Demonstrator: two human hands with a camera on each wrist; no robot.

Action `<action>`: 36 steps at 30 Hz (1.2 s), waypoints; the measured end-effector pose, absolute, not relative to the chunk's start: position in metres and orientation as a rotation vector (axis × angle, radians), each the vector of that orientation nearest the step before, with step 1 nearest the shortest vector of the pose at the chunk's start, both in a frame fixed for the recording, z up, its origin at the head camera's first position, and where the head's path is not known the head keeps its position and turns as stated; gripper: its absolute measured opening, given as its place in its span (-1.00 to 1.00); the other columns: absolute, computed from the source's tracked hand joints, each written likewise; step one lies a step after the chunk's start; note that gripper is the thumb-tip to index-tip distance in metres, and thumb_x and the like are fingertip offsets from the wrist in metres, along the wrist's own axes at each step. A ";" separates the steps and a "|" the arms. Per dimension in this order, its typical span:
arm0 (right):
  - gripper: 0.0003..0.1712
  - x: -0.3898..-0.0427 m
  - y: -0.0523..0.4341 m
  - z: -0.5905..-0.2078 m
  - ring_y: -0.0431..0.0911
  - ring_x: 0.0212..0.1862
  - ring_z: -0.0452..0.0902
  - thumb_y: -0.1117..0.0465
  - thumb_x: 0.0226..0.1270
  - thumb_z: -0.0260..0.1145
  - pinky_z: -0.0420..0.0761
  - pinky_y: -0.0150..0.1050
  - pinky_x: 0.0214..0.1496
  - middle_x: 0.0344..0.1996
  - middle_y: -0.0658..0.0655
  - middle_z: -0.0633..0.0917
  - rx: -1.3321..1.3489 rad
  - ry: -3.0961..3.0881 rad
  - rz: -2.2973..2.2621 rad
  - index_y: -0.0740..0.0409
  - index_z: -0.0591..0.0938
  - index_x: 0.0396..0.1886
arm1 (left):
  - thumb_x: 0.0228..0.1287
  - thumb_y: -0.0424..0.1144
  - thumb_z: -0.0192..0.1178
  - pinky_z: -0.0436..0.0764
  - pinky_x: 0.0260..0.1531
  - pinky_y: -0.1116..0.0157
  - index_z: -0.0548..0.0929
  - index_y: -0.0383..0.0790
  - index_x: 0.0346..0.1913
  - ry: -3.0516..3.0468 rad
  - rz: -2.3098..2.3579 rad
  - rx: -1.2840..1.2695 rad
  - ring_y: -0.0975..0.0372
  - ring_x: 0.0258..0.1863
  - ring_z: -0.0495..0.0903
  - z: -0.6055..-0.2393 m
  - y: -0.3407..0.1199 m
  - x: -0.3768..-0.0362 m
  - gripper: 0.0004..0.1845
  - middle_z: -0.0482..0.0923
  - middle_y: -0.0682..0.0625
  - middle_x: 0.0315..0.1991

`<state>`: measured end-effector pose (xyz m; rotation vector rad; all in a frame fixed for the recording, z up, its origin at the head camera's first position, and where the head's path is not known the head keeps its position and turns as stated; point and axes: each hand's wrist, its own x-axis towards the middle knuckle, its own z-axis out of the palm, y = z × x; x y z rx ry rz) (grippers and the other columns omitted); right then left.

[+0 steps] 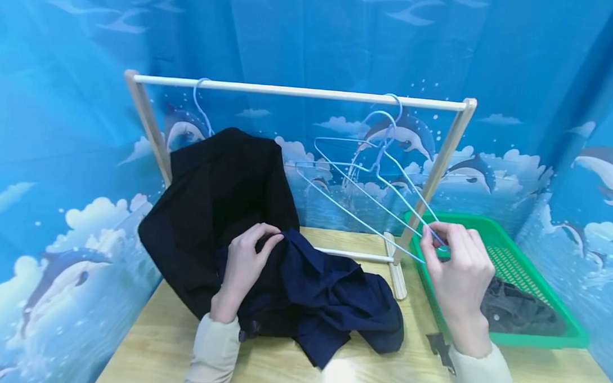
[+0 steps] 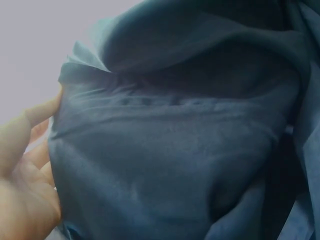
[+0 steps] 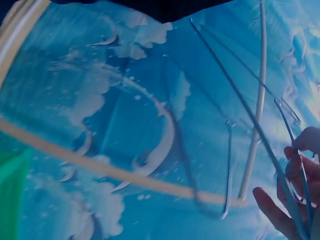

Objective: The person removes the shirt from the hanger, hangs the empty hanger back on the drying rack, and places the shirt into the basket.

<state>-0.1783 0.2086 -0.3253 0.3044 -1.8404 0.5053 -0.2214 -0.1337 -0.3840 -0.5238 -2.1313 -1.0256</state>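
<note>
Blue sheeting printed with dolphins and clouds hangs behind and beside a pale wooden worktop [image 1: 144, 343]. On it stands a small wooden clothes rack [image 1: 300, 92], with a black garment [image 1: 220, 194] draped from a hanger at its left end and spilling down onto the wood.

A crumpled navy garment [image 1: 328, 293] lies on the worktop in front of the rack, partly over the black one. The left hand [image 1: 245, 262] rests on it with its fingers curled into a fold at the upper edge; the left wrist view shows the cloth pinched between thumb and fingers.

Several light blue wire hangers [image 1: 367, 182] hang from the right part of the rail, swung out toward the person. The right hand [image 1: 458, 264] has its grip closed on the lower corner of these hangers, fingertips pinching the wire just beside the rack's right post.

A green plastic basket [image 1: 550, 335] sits at the right, near the right hand, with dark cloth [image 1: 520, 311] lying inside.
</note>
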 end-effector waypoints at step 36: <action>-0.78 -0.212 0.158 -0.301 0.19 -0.20 0.55 0.20 0.44 0.34 0.55 0.06 -0.30 -0.18 0.21 0.66 0.302 -2.038 0.506 0.16 0.67 0.00 | 0.34 -0.26 0.35 0.69 -0.13 0.17 0.74 -0.18 -0.19 -2.206 -1.052 -0.538 0.20 -0.25 0.70 -0.383 -0.134 -0.219 -0.92 0.73 0.00 -0.25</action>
